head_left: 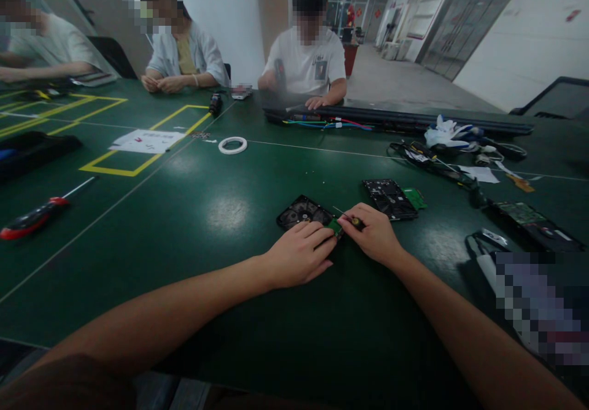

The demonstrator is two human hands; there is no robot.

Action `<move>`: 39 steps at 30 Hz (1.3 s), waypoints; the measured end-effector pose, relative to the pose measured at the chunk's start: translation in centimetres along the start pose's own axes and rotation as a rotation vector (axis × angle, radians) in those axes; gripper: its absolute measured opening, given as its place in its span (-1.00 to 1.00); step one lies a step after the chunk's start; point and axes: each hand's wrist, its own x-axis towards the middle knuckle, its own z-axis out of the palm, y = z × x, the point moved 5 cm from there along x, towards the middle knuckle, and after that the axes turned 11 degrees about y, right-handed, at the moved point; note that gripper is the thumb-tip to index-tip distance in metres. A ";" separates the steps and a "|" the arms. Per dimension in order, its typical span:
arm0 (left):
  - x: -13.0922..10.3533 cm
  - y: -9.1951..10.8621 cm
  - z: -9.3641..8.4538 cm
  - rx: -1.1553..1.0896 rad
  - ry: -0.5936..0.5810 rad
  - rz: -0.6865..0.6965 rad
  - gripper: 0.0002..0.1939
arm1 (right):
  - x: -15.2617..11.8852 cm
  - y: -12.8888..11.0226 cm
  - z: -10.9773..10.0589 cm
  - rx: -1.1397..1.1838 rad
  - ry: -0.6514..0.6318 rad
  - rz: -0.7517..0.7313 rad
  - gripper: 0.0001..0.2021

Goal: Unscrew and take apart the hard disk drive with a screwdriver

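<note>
The right hand (372, 233) pinches a thin tool (356, 221) near the green board (335, 226) between both hands, the left hand's (299, 253) grip I cannot tell, and this step, seemingly board handling, next calls for steady holding.

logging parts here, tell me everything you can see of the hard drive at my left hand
The hard drive is a flat, black, metal-looking block with a round contour and a small pale ring near its middle. It lies askew on the dark green tabletop. A green circuit board shows at its right end; whether it is attached is unclear. Your left hand hides its near edge.
</note>
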 end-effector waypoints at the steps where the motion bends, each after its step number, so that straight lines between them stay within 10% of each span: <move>1: 0.0 0.0 0.0 0.001 -0.002 0.001 -0.56 | 0.0 -0.1 0.0 -0.009 -0.007 -0.017 -0.84; 39: 0.1 0.1 -0.1 0.015 0.026 0.016 -0.54 | 0.0 -0.4 -0.1 -0.188 -0.086 -0.170 -0.88</move>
